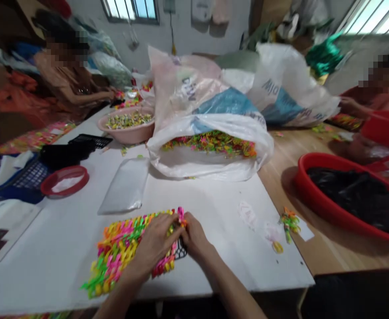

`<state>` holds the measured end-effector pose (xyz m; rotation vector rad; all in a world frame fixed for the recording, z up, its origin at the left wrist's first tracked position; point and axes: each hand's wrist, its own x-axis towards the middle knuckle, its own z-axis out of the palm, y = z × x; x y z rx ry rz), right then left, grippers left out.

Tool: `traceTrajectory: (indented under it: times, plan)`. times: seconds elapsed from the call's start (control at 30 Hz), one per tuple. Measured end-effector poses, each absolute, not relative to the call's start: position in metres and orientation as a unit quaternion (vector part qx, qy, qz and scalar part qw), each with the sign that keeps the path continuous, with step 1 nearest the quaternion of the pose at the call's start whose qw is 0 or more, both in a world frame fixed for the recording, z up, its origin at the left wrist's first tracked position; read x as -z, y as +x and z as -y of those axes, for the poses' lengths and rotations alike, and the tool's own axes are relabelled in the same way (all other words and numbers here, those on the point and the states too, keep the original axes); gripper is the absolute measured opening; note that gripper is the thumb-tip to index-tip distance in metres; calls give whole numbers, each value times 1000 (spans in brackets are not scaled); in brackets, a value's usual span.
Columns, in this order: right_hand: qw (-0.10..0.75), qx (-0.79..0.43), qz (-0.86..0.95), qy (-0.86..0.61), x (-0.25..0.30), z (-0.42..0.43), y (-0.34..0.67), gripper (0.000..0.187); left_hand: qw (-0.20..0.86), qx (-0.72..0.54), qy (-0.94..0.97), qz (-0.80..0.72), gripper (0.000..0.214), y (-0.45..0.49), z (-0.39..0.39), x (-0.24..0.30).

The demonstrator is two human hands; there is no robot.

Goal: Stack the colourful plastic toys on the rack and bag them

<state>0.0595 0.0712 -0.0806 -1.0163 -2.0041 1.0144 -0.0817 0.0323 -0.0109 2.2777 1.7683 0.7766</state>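
Observation:
Rows of small bright plastic pieces (121, 248), yellow, green, pink and orange, lie closely packed on the white table. A black mesh grid (181, 251) shows at their right end, mostly covered. My left hand (156, 237) rests over the rows, its thumb and forefinger pinched at the right end; what they grip is largely hidden. Touching it, my right hand (196, 237) is closed around a small pink and orange plastic piece (181, 214) that sticks up between the fingers. The exact shape of this piece is too small to make out.
Behind the rows, an open white sack (211, 170) holds many similar pieces. A clear plastic packet (124, 186), a red ring-shaped tray (64, 192) and a pink basin (126, 135) stand left. Right are loose pieces (289, 221) and a red tub (302, 177). Two people sit across.

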Motion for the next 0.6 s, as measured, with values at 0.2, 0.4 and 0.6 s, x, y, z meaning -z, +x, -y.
traceTrajectory:
  times: [0.2,0.4,0.6]
  plan:
    - [215,-277,836,-423,89,-76,47,17,16,-254,779,-573,16,-81,-34,24]
    - [237,-338,821,-396,89,-76,54,20,-134,-280,805,-505,30,-87,-34,28]
    - [181,-431,791,-395,68,-149,80,21,-175,-273,799,-506,30,-87,-36,53]
